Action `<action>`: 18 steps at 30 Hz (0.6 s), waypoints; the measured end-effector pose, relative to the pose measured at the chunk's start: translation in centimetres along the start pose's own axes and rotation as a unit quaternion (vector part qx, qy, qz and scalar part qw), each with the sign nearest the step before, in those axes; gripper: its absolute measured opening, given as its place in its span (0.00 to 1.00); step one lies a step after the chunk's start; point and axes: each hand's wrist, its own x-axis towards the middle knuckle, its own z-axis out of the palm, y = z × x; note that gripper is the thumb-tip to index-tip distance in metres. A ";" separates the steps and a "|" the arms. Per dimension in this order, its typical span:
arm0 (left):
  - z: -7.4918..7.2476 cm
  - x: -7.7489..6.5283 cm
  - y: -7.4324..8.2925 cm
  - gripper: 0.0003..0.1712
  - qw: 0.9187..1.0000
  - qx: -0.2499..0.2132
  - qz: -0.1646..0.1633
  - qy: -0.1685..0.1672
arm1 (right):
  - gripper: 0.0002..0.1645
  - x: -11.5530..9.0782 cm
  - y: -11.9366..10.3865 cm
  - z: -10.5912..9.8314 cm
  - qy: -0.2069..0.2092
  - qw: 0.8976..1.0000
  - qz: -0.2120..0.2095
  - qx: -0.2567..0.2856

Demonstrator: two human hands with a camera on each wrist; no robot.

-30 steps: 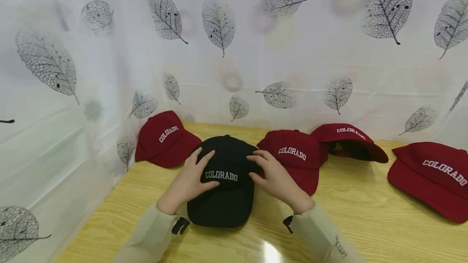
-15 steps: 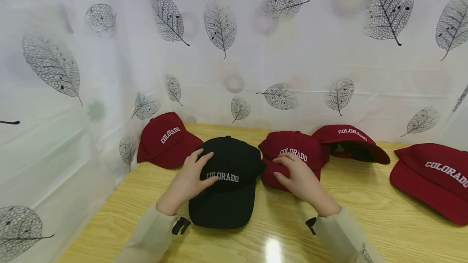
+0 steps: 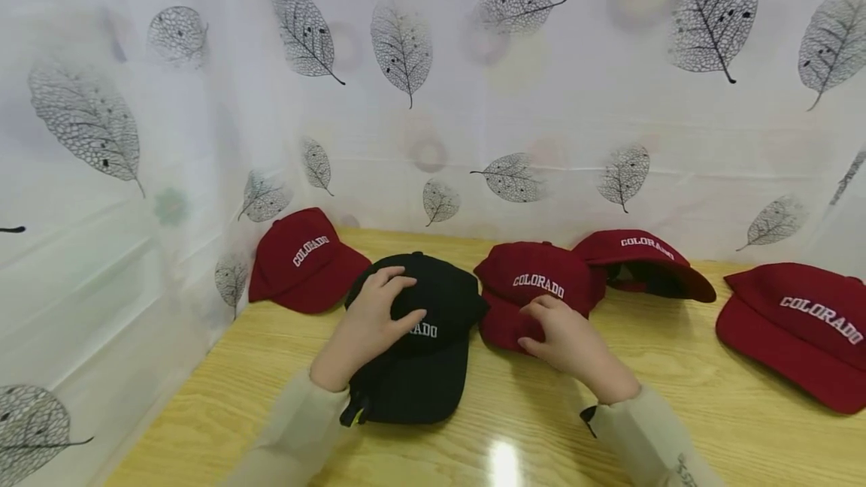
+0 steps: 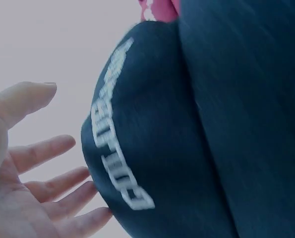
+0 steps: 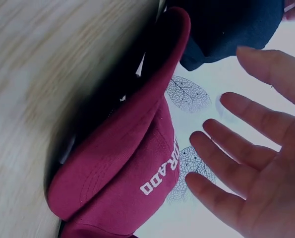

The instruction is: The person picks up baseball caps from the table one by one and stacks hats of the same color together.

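Broadly, the upper part of the head view is filled by a pale sheet (image 3: 514,115) printed with dark leaf skeletons, and the lower part is taken up by a wood-grained worktop (image 3: 534,442). Just left of lower centre a black cap (image 3: 433,385) is seen, its brim turned towards the bottom edge. The right-hand red cap (image 3: 791,344) is cut off by the frame; the middle red cap (image 3: 502,322) is placed right of the black one, overlapping a tipped red cap (image 3: 643,254) whose underside is shown, and the far-left red cap (image 3: 301,269) is partly hidden by the black one. The left hand (image 3: 368,322) is held over the black crown, fingers spread wide; whether it is touched cannot be told. The right hand (image 3: 567,337) is held before the middle red cap, apart from it, fingers extended and loosely parted. The black cap's white lettering (image 3: 425,331) is partly covered.
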 end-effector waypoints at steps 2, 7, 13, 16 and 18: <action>0.3 0.3 0.4 0.24 1.000 0.000 0.007 0.002 | 0.19 -0.1 -0.1 0.1 -0.016 1.000 0.009 -0.011; 0.5 1.0 1.0 0.24 1.000 -0.017 0.015 0.009 | 0.20 -0.1 -0.6 0.2 -0.052 0.998 0.037 -0.025; 0.7 1.5 1.5 0.24 1.000 -0.024 0.017 -0.004 | 0.22 -0.3 -0.8 0.7 -0.074 0.995 0.030 -0.055; 0.7 1.4 1.6 0.24 1.000 -0.018 0.019 -0.009 | 0.21 -0.4 -0.7 0.9 -0.066 0.994 0.018 -0.084; 0.6 1.4 1.6 0.23 1.000 -0.015 0.020 -0.010 | 0.21 -0.5 -0.6 1.1 -0.055 0.993 0.013 -0.101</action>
